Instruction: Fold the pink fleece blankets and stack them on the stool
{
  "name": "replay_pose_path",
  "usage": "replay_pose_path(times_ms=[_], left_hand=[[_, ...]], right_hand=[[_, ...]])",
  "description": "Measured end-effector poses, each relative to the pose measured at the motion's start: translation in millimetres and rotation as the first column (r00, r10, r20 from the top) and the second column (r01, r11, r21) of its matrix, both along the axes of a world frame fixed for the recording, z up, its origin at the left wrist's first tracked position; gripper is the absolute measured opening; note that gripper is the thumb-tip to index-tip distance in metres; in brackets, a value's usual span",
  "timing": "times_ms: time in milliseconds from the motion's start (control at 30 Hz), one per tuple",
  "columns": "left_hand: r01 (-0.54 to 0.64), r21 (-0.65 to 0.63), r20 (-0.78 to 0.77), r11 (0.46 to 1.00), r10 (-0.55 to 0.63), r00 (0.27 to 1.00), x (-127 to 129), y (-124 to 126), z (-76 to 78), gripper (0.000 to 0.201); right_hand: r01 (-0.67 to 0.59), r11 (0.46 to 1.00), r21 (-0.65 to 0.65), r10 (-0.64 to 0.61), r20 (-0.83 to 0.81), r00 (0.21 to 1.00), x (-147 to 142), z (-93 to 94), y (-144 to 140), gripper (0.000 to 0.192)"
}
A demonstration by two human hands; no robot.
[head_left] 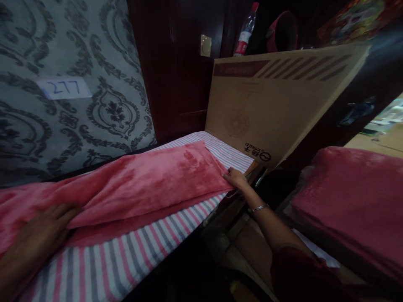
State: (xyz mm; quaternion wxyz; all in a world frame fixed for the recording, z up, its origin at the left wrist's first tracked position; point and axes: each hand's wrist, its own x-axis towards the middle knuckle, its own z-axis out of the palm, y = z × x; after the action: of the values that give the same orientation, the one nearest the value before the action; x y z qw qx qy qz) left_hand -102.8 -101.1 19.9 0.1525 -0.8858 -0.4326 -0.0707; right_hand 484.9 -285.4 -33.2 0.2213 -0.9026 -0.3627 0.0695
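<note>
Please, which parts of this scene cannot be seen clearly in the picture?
- Head view: left hand is cut off by the lower left edge; its grip on the pink blanket is unclear.
- Right hand: fingertips hidden by the blanket corner.
- Cardboard box: print too small and blurred.
- Floor below the bed: too dark.

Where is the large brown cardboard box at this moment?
In the head view, the large brown cardboard box stands on its edge at the far right end of the striped sheet, just beyond the right hand.

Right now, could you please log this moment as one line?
left hand: flat on pink blanket | right hand: pinching blanket corner | under: striped sheet
</note>
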Motion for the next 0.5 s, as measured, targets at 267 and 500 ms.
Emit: replay_pose_path(times_ms=[267, 500], left_hand=[[0.046, -0.199, 0.005, 0.979, -0.046, 0.999, 23.6, -30.4, 10.8, 0.043], [0.082, -0.226, -0.006, 0.971, -0.086, 0.996, 22.4, -53.8, -0.4, 0.043]], right_hand=[[0.018, 0.999, 0.036, -0.021, 0.099, 0.995, 10.7, 3.6, 1.2, 0.027], [0.103, 0.991, 0.081, -0.111, 0.115, 0.987, 28.5, -5.3, -12.6, 0.034]])
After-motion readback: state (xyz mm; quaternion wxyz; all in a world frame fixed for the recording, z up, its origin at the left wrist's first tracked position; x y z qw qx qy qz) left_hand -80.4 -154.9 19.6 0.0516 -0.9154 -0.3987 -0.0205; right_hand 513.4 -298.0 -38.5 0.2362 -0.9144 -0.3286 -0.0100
